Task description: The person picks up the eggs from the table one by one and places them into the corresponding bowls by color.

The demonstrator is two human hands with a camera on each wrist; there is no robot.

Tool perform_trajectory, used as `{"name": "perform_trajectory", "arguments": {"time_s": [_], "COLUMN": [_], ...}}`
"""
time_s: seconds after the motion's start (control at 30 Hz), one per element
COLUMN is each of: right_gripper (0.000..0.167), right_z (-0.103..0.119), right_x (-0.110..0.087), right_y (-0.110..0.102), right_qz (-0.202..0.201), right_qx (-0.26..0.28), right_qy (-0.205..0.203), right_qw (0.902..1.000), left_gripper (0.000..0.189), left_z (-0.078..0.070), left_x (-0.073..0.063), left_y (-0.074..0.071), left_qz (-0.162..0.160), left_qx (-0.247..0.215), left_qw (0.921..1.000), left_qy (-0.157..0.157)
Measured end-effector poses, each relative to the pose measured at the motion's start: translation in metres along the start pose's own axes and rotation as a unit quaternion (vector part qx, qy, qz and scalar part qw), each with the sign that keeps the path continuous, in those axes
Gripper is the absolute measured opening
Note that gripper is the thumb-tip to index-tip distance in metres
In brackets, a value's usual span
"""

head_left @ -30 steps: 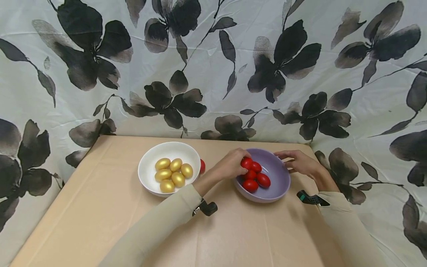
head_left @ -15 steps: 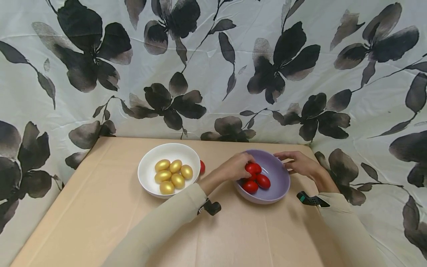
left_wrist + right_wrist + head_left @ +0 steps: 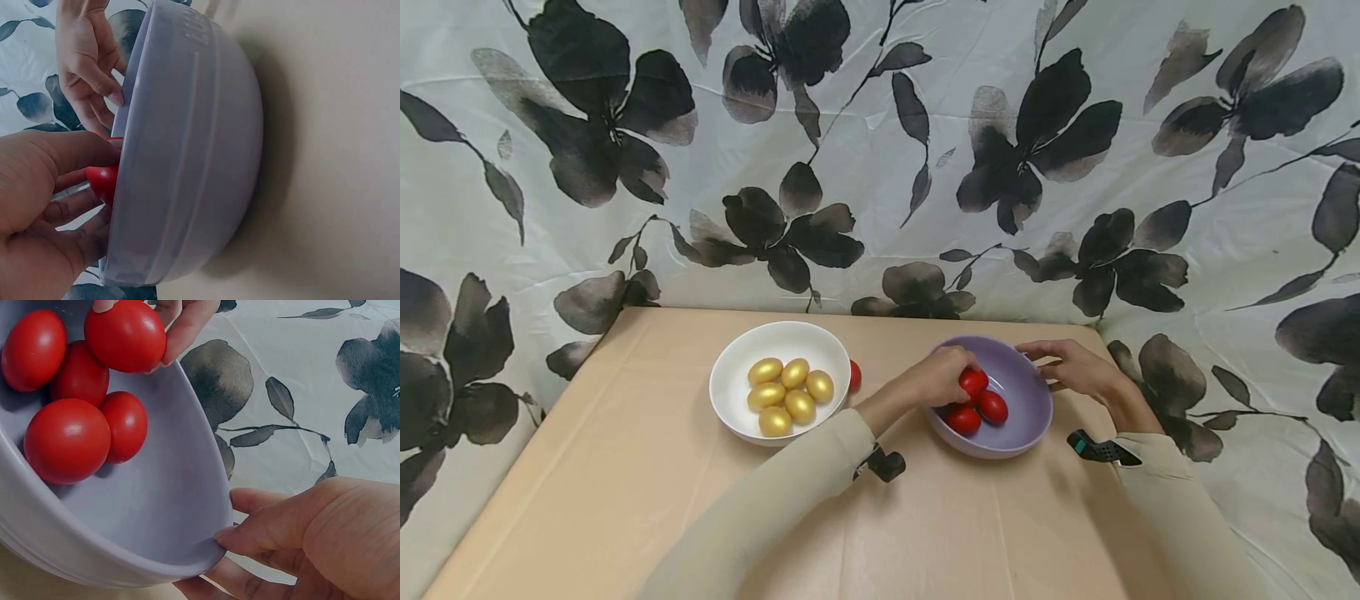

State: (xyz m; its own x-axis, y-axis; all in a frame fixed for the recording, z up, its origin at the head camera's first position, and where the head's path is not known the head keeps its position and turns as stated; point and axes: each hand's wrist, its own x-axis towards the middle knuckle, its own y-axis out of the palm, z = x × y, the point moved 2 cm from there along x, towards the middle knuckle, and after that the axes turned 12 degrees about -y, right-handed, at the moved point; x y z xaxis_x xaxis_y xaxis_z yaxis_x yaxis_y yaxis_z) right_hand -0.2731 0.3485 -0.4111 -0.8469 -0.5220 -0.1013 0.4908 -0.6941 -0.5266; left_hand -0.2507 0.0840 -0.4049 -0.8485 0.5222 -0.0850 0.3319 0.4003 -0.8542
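My left hand (image 3: 942, 377) reaches over the near left side of a purple bowl (image 3: 1028, 408) and pinches a glossy red egg (image 3: 128, 337) between thumb and fingers. Below that egg, several other red eggs (image 3: 67, 440) lie together in the bowl; the hand covers some of them in the head view. My right hand (image 3: 1078, 368) grips the bowl's right rim, thumb at the inner edge and fingers outside, as the right wrist view shows. From the left wrist, the bowl's outer wall (image 3: 187, 156) hides most of the inside, and only part of a red egg (image 3: 103, 183) shows.
Left of the purple bowl stands a white bowl (image 3: 730, 396) with several golden eggs (image 3: 800, 406). A red egg (image 3: 854, 376) sits just behind its right rim, partly hidden. The tan table (image 3: 925, 533) ends at a floral cloth (image 3: 880, 167) behind.
My left hand has moved a little to the right, further over the purple bowl, and now covers more of the eggs. My right hand and both bowls have stayed in place.
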Motion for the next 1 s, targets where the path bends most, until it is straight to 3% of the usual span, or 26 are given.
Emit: {"name": "perform_trajectory", "arguments": {"time_s": [0.43,0.77,1.0], "right_gripper": [0.055,0.057,0.054], "right_z": [0.001,0.001,0.001], "right_x": [0.0,0.001,0.0], "right_y": [0.0,0.0,0.001], "right_qz": [-0.003,-0.002,-0.002], "right_qx": [0.0,-0.002,-0.007], "right_qy": [0.001,0.0,0.0], "right_qw": [1.0,1.0,1.0], "left_gripper": [0.04,0.029,0.034], "left_z": [-0.009,-0.017,-0.013], "left_x": [-0.001,-0.004,-0.004], "left_y": [0.004,0.003,0.002], "left_qz": [-0.005,-0.022,-0.015], "left_qx": [0.029,0.13,0.125], "left_qw": [0.9995,0.9905,0.9913], "left_qy": [0.009,0.037,0.038]}}
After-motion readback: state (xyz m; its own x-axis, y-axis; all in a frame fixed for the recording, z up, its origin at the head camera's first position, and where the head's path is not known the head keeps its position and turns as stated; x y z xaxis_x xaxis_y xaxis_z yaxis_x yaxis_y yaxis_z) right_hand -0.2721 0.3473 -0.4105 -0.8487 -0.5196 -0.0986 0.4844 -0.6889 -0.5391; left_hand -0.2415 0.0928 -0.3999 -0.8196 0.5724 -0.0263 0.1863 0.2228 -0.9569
